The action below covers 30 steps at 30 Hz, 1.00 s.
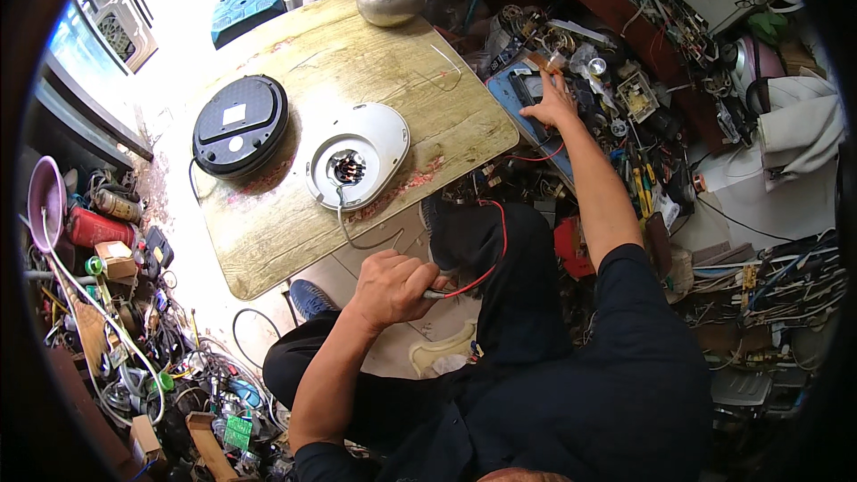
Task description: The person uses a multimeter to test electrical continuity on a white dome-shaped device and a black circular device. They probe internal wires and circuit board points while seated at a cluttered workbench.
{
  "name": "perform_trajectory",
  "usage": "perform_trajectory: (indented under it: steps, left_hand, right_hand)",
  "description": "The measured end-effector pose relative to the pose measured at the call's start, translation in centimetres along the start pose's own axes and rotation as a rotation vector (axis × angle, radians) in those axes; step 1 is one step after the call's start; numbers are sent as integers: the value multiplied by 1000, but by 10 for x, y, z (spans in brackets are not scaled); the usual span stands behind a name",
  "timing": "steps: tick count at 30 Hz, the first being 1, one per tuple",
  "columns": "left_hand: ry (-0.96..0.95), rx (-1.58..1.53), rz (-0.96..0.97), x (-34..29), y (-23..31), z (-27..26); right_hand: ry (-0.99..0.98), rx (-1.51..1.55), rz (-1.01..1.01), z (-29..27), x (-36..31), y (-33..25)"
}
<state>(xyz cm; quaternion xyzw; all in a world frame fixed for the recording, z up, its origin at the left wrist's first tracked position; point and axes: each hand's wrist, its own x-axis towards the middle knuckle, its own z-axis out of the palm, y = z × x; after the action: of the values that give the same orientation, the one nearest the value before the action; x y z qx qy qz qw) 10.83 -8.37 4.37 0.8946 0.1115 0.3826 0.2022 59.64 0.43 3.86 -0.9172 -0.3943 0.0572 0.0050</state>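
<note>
Red wire (482, 254) pinched in closed left hand (390, 287) – keep it slack; right hand (553, 107) reached over blue tray (516, 98), fingers spread, holding nothing – white base (357, 156) near table (428, 116) edge.

One view only — a fisheye camera worn on the person's head, looking steeply down past chest and forearms. The wooden bench (357, 116) lies ahead and to the left, within arm's reach; cluttered floor fills both sides. Straight edges bow toward the dark round rim — nothing overlaps with another view.
</note>
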Motion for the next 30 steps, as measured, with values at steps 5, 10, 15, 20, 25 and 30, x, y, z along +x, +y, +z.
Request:
perform_trajectory:
  steps: [5, 10, 15, 20, 25, 30]
  left_hand:
    - [-24, 5, 1, -4, 2, 1]
    - [-38, 16, 5, -2, 3, 0]
    - [-22, 19, 1, -3, 0, 5]
    - [-44, 22, 3, -4, 1, 3]
    - [-59, 29, -5, -10, -2, 2]
    - [-64, 17, -12, -7, -3, 3]
  right_hand:
    - [42, 135, -122, -12, -2, 0]
    - [79, 183, -404, -26, -39, -28]
    - [-136, 114, -462, -31, -100, -107]
    - [-61, 46, -413, -5, -92, -158]
    - [-68, 55, -332, -7, -68, -217]
    - [24, 32, -237, 3, -38, -236]
